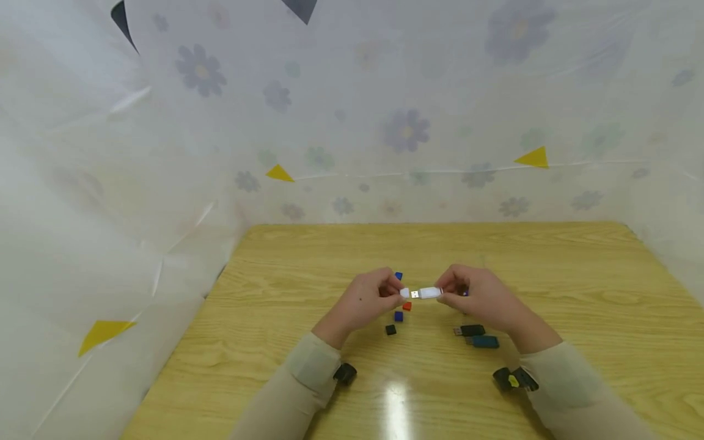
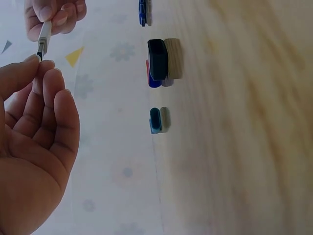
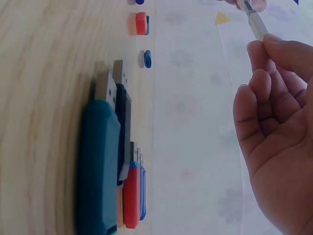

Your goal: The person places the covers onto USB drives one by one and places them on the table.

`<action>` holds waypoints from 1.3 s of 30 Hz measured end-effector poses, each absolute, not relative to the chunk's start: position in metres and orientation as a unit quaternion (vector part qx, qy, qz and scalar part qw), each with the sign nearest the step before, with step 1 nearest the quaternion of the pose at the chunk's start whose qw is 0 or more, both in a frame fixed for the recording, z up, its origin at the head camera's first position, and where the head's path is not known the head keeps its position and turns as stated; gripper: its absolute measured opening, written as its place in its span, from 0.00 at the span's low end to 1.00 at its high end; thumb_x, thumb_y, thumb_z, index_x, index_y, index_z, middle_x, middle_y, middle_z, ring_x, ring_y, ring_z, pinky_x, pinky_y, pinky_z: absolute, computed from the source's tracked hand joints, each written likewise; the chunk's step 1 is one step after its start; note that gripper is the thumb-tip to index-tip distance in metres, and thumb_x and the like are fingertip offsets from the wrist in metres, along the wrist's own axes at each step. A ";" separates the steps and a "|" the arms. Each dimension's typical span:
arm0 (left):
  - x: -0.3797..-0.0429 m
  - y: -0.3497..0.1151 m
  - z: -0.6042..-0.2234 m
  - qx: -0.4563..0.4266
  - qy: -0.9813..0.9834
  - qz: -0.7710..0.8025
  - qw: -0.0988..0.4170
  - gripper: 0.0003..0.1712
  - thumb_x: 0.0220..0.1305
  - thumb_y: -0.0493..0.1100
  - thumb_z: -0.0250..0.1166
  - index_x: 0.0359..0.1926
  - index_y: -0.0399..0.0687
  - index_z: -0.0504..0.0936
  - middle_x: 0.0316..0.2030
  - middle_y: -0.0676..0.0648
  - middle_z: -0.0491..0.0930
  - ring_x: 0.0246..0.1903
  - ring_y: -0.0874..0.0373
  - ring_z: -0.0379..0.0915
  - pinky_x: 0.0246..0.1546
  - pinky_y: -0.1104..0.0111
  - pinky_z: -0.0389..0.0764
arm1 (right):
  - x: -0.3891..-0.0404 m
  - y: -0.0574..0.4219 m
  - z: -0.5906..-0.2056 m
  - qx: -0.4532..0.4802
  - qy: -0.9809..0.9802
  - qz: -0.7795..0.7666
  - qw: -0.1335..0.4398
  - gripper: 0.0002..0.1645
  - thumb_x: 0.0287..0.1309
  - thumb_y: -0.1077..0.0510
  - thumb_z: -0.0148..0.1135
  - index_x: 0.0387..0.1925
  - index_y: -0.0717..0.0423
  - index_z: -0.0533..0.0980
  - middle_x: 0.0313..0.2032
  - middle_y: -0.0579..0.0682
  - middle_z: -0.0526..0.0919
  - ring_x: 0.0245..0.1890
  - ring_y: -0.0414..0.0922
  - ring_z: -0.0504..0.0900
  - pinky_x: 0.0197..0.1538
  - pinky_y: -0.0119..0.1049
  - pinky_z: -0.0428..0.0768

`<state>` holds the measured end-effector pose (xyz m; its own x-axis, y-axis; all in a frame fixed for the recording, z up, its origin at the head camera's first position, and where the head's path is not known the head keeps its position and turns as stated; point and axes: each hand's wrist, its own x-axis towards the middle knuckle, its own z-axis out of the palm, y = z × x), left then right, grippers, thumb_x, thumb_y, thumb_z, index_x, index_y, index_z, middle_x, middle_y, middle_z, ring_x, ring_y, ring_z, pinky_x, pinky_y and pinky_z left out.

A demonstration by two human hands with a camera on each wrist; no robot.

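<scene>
Above the wooden table, my right hand (image 1: 489, 299) pinches a white USB flash drive (image 1: 429, 293) between thumb and fingertips. Its bare metal plug (image 1: 415, 294) points left. My left hand (image 1: 360, 300) pinches the small white cap (image 1: 404, 293) just off the plug's end, in line with it. The left wrist view shows the cap mostly covered by the left fingertips. Below the right hand lie a black flash drive (image 1: 473, 330) and a teal one (image 1: 485, 341), plugs to the left. A red drive (image 3: 131, 196) and a blue drive (image 3: 143, 193) lie beyond them.
Loose caps stand in a column under the left hand: a black cap (image 1: 390, 330), a blue cap (image 1: 398, 316), a red cap (image 1: 407, 306) and another blue cap (image 1: 398, 276) farther back. Flower-print sheeting (image 1: 341, 122) encloses the table's (image 1: 286, 256) back and sides.
</scene>
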<state>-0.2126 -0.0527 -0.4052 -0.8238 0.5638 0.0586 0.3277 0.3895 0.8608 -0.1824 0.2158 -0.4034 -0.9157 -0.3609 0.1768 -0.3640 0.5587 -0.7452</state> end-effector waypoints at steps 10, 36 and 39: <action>-0.213 -0.051 -0.408 0.274 0.808 0.502 0.141 0.05 0.70 0.43 0.68 0.44 0.50 0.82 0.38 0.45 0.87 0.39 0.48 0.84 0.35 0.65 0.79 | -0.180 0.214 -0.404 0.209 -0.883 0.421 0.011 0.05 0.66 0.51 0.68 0.41 0.44 0.80 0.32 0.40 0.82 0.30 0.42 0.79 0.31 0.37 0.77; -0.212 -0.050 -0.411 0.294 0.793 0.515 0.142 0.04 0.70 0.42 0.67 0.42 0.53 0.79 0.37 0.42 0.87 0.38 0.44 0.84 0.33 0.68 0.76 | -0.183 0.205 -0.410 0.222 -0.876 0.429 0.014 0.05 0.66 0.54 0.68 0.41 0.44 0.79 0.32 0.40 0.82 0.29 0.42 0.78 0.30 0.36 0.75; -0.212 -0.050 -0.411 0.293 0.791 0.518 0.145 0.04 0.70 0.42 0.67 0.42 0.53 0.80 0.38 0.41 0.87 0.39 0.43 0.84 0.32 0.67 0.76 | -0.183 0.204 -0.411 0.222 -0.873 0.433 0.017 0.05 0.66 0.54 0.68 0.41 0.45 0.80 0.32 0.40 0.81 0.29 0.42 0.77 0.30 0.36 0.74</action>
<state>-0.2119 -0.0495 -0.4110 -0.7860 0.6137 0.0750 0.3143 0.2922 0.9033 -0.1829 0.2043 -0.4107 -0.9005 -0.3732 0.2231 -0.4034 0.5255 -0.7491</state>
